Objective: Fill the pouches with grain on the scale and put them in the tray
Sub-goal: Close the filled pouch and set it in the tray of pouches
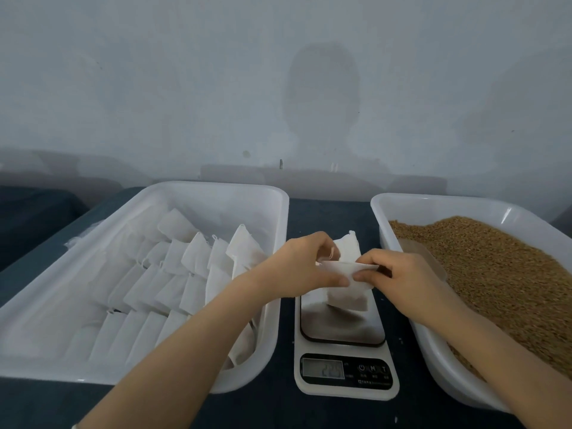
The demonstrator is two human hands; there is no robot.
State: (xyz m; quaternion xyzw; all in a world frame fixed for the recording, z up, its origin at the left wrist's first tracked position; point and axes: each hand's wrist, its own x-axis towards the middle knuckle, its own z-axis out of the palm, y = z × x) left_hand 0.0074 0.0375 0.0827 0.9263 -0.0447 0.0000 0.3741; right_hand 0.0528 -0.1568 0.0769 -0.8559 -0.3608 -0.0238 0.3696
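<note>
L hand [305, 267] and R hand [399, 280] each pinch the mouth of one white pouch [346, 300], L on the left edge, R on the right. The pouch hangs over the scale [343, 335] platform; can't tell if it touches. Spare pouches [349, 243] lie behind it on the dark table [278, 410]. The left tray [216, 188] holds rows of pouches. The right tray [402, 202] holds grain [495, 289] w/ a scoop [424, 258] near the R hand.

Dim, cool, flat light, a soft head-shaped shadow on the wall [322, 88] behind the scale [342, 332], dull sheen on the scale's steel plate, its display digits blurred, tray [46, 371] left of the scale washed out, rim bowed by wide-angle distortion.
</note>
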